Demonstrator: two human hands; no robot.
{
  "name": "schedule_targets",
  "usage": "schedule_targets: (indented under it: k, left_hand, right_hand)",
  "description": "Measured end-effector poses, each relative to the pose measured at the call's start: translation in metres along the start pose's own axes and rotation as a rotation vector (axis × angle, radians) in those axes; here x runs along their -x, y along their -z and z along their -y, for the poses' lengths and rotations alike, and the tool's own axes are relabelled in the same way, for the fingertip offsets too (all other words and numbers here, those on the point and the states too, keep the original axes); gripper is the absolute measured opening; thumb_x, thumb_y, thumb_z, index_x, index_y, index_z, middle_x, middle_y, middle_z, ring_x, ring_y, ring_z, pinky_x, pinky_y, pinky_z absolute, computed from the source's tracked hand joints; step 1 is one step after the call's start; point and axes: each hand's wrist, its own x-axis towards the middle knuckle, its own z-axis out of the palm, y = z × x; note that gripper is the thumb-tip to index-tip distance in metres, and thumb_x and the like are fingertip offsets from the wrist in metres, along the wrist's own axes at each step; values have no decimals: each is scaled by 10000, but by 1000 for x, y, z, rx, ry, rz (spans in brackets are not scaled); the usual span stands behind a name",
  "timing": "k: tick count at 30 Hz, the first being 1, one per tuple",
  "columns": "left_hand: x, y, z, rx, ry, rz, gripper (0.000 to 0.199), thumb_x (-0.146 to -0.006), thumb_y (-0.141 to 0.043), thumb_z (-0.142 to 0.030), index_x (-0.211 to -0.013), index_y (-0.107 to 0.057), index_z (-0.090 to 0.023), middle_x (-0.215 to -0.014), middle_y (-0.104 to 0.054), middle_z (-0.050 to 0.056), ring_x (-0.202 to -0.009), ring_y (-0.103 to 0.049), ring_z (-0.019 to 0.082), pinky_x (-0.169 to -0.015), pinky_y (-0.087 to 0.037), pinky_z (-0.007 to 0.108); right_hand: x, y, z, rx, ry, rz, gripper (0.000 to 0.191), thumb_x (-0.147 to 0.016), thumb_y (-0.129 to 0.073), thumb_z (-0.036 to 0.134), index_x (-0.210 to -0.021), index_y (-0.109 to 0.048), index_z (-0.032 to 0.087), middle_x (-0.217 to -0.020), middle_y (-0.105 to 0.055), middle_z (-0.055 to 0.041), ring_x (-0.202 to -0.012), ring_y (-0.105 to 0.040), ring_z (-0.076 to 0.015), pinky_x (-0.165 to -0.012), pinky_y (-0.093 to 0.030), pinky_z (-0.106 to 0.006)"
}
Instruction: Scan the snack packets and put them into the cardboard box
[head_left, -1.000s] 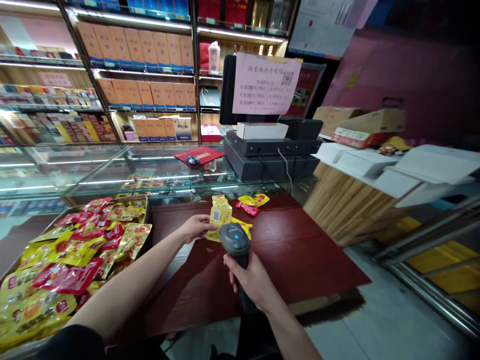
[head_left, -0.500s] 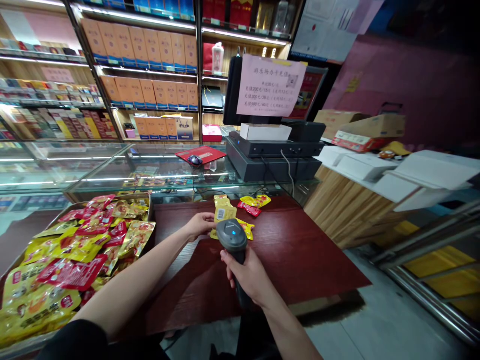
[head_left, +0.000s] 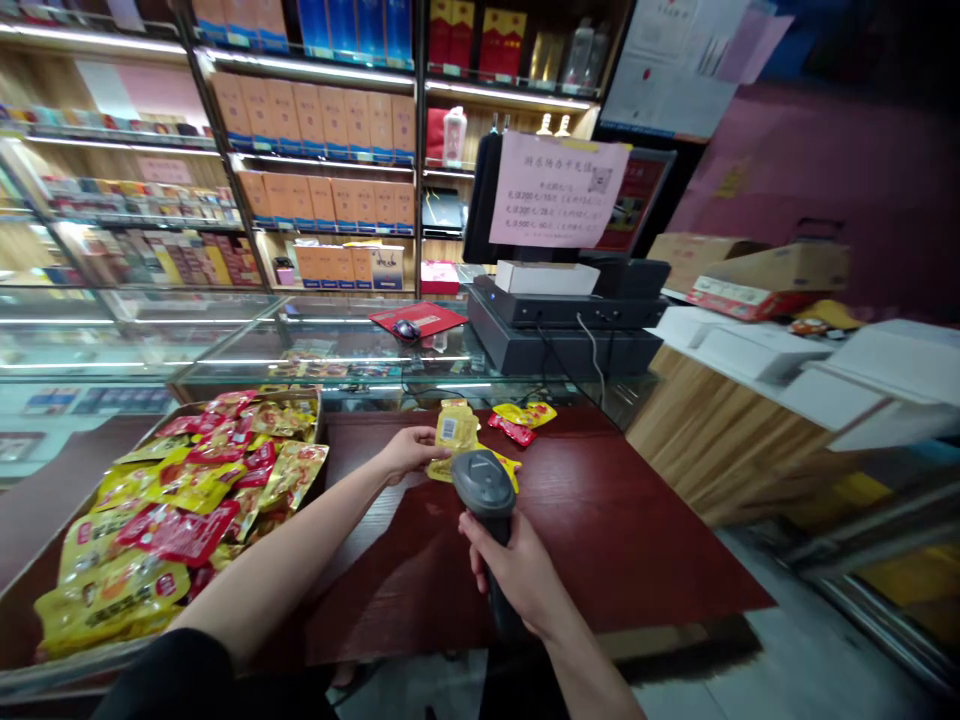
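My right hand (head_left: pixel 510 560) is wrapped round the handle of a black barcode scanner (head_left: pixel 484 485), whose head points forward over the table. My left hand (head_left: pixel 411 455) has its fingers on the left edge of a yellow packet (head_left: pixel 454 428) with a barcode label facing up. Part of another yellow packet (head_left: pixel 504 460) shows behind the scanner head. Farther back on the dark red table (head_left: pixel 615 520) lie a yellow packet (head_left: pixel 531 413) and a red packet (head_left: pixel 511 430). At the left a box (head_left: pixel 324 412) holds several red and yellow snack packets (head_left: pixel 199 480).
Behind the table is a glass counter (head_left: pixel 330 340) with a mouse (head_left: pixel 406 330) on a red mat (head_left: pixel 442 318). A monitor with a pink notice (head_left: pixel 559 190) stands above a black cash drawer (head_left: pixel 555 345). White boxes (head_left: pixel 757 345) sit at the right.
The view has shifted, so the scene sits farther right and slightly lower. The blue light on the scanner no longer shows. Both hands keep their holds.
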Motion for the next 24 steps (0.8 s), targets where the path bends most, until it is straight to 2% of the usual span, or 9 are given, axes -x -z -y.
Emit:
schedule_targets:
  k: [3, 5, 9, 13, 16, 18, 20, 22, 24]
  left_hand:
    - [10, 9, -22, 4, -94, -74, 475, -476, -912, -339, -853, -698, -146, -761, -721, 30, -628, -633, 138, -573, -466, 238]
    - [21, 26, -42, -8, -174, -117, 475, -486, -908, -348, -864, -703, -145, -765, -729, 35, -659, -650, 151, -612, -487, 252]
    - [64, 82, -81, -97, -309, -254, 476, -483, -905, -365, -856, -712, -139, -790, -744, 39, -729, -679, 178, -725, -521, 296]
    - [119, 140, -108, -183, -348, -448, 532, -473, -903, -404, -892, -715, -137, -815, -750, 50, -768, -698, 203, -781, -531, 336]
    - [149, 168, -119, -267, -394, -586, 569, -486, -899, -424, -948, -727, -141, -895, -758, 79, -833, -701, 205, -843, -523, 346]
    - [159, 177, -124, -294, -430, -672, 578, -488, -897, -437, -956, -732, -142, -909, -758, 87, -863, -699, 207, -876, -517, 349]
    - [160, 177, -126, -307, -456, -737, 565, -487, -892, -450, -931, -734, -138, -896, -757, 85, -865, -698, 209, -886, -518, 353]
    - [152, 171, -126, -324, -482, -761, 546, -494, -887, -453, -911, -734, -135, -894, -754, 81, -857, -696, 208, -883, -519, 355]
    - [136, 158, -122, -336, -489, -720, 520, -517, -876, -448, -909, -735, -136, -895, -753, 78, -849, -693, 208, -876, -519, 356]
  right_hand:
    - [0, -1, -2, 26, 8, 19, 505, -761, -658, 630, -901, -530, 162, -496, -539, 74, -378, -478, -83, -383, -377, -194]
    - [-2, -5, -3, 38, 18, 54, 501, -757, -658, 632, -880, -522, 166, -489, -534, 75, -379, -478, -85, -389, -378, -199]
    - [-6, -21, -2, 42, -13, 151, 512, -734, -663, 634, -896, -516, 171, -492, -540, 75, -384, -475, -93, -393, -380, -210]
    - [-7, -38, 2, 63, -27, 223, 505, -723, -661, 627, -895, -515, 175, -484, -536, 75, -382, -469, -96, -397, -376, -217]
    - [-7, -45, 5, 63, 4, 263, 510, -725, -654, 638, -891, -520, 175, -482, -536, 69, -381, -470, -99, -401, -372, -220]
    - [-6, -47, 6, 63, 13, 277, 526, -712, -658, 653, -886, -524, 175, -483, -542, 63, -380, -475, -102, -401, -369, -222]
    - [-4, -46, 6, 62, 14, 281, 528, -712, -660, 656, -883, -528, 175, -488, -546, 59, -379, -476, -101, -399, -367, -221]
    - [-3, -43, 5, 59, 21, 275, 506, -733, -657, 637, -886, -529, 173, -495, -549, 59, -383, -480, -98, -403, -372, -217]
    - [-2, -38, 3, 52, 15, 246, 486, -749, -654, 618, -895, -525, 173, -496, -547, 64, -386, -482, -95, -404, -376, -211]
